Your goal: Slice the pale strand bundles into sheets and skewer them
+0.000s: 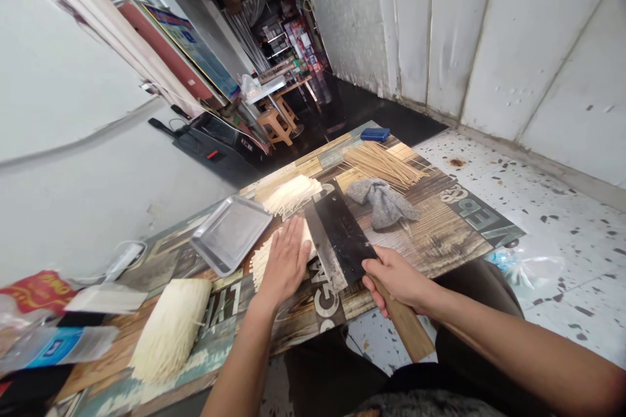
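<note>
My left hand [286,260] lies flat, fingers stretched out, on a bunch of enoki mushrooms [259,263], covering much of it. In my right hand [398,280] is the wooden handle of a broad, dark-bladed cleaver [345,238]. The blade lies low over the table, its pale edge close to the right end of the bunch; whether they touch I cannot tell. Just beyond sits a flattened pile of enoki [293,194]. A larger, uncut-looking enoki bundle [172,329] rests at the left. Left of the pile is a shallow metal tray [231,233] with nothing visible in it.
Thin wooden skewers [384,166] are spread at the far right of the patterned table [454,238], near a crumpled grey cloth [381,202] and a small blue box [375,135]. A plastic bottle [63,345] lies at the left edge. A stool [274,127] stands farther back.
</note>
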Demonstrator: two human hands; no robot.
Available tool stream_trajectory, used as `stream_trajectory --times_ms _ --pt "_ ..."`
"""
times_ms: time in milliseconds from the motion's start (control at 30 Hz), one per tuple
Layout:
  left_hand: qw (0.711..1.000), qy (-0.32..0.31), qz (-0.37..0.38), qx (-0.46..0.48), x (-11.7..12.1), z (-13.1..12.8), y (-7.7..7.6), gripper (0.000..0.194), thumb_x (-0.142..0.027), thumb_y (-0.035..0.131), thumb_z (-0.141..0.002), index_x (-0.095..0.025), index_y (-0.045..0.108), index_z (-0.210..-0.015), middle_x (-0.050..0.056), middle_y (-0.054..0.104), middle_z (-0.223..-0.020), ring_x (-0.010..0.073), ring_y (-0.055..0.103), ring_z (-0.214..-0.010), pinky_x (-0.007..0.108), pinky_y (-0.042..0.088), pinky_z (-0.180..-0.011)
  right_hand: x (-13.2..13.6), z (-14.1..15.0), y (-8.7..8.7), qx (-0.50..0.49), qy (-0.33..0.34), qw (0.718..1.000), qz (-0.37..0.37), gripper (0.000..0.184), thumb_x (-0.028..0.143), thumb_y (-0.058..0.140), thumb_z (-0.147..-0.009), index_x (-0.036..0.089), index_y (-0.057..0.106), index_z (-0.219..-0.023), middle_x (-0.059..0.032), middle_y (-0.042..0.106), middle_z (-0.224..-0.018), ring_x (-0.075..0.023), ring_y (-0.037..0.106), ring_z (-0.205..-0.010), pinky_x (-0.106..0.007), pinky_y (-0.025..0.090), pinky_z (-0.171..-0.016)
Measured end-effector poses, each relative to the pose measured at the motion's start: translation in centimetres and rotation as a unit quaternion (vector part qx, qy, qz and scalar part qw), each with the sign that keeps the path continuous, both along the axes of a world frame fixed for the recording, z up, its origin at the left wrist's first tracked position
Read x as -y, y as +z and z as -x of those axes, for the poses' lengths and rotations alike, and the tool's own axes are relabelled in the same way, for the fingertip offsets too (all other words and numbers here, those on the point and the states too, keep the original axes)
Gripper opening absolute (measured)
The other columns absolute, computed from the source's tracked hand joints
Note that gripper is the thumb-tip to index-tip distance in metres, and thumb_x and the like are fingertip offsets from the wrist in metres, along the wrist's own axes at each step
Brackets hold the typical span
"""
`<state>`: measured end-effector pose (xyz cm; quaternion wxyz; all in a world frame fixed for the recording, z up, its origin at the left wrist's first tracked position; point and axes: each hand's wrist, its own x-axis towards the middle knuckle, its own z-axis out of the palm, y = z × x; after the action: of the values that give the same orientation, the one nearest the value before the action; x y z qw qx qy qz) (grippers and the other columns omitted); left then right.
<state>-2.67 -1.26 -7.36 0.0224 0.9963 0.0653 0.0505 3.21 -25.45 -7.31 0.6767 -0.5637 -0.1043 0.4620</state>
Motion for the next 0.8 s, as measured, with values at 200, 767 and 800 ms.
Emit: stream_trajectory --times_ms 200,767,800 --pt "1.000 -0.006 0.009 -0.006 -0.1 0.0 0.0 0.057 -0.043 0.015 -0.099 -0.020 0.013 -0.151 0.006 0.022 -0.155 0.0201 0.013 -0.144 0.046 0.011 -0.118 -0.2 -0.1 0.0 -0.003 0.002 1.000 0.002 0.008 0.020 0.043 -0.079 0.021 0.039 -0.072 0.0078 0.049 -0.055 -0.0080 0.044 -0.032 -0.020 0.041 -0.029" --pt "0.999 -0.001 0.032 0.006 -0.5 -0.1 -0.2 0.057 -0.040 0.014 -0.099 -0.012 0.018 -0.149 0.013 0.021 -0.155 0.0209 0.014 -0.144 0.049 0.013 -0.117 -4.1 -0.2 1.2 -0.012 -0.010 1.000 0.011 0.018 0.010 0.037 -0.078 0.021 0.039 -0.064 0.0083 0.043 -0.038 -0.0094 0.040 -0.026 -0.020 0.038 -0.028" --pt "0.999 0.002 0.036 0.003 -0.5 -0.1 -0.1 0.058 -0.040 0.014 -0.099 -0.011 0.018 -0.149 0.013 0.020 -0.155 0.0210 0.013 -0.144 0.049 0.013 -0.117 -4.2 -0.1 1.1 -0.010 -0.009 1.000 0.008 0.018 0.010 0.037 -0.078 0.021 0.039 -0.064 0.0080 0.044 -0.038 -0.0093 0.040 -0.026 -0.019 0.038 -0.028"
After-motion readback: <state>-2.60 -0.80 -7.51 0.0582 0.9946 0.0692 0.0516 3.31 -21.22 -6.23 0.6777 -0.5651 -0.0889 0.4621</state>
